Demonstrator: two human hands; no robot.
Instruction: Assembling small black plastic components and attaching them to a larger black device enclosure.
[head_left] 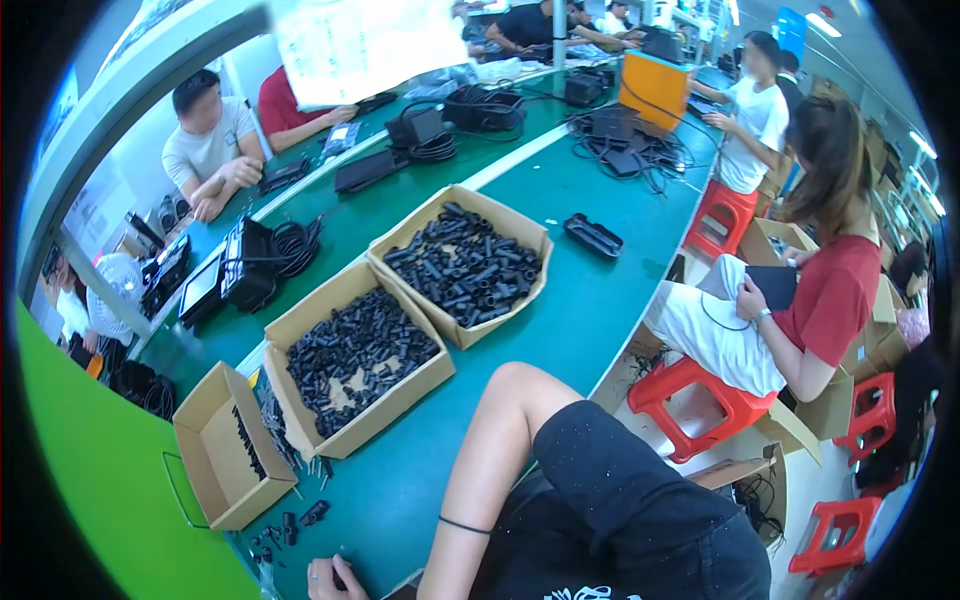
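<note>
From the head view, I seem to be handling one dark piece (344, 575); my left hand's fingers (319, 574) apparently pinch it at the lower edge. My right hand is out of sight. Next probably calls for a steady grip. Nearby, the counter (575, 320) carries three open cardboard boxes (400, 402), two bigger loose black pieces (290, 528), and small parts too many to count.

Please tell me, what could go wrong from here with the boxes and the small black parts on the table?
Loose black parts lie in the open near the left hand; a careless sweep might scatter them.
The middle box and the far box stand side by side, each holding a heap of black pieces, so these could get mixed.
The smaller box seems close to the table's left edge; a bump might knock it off.
</note>
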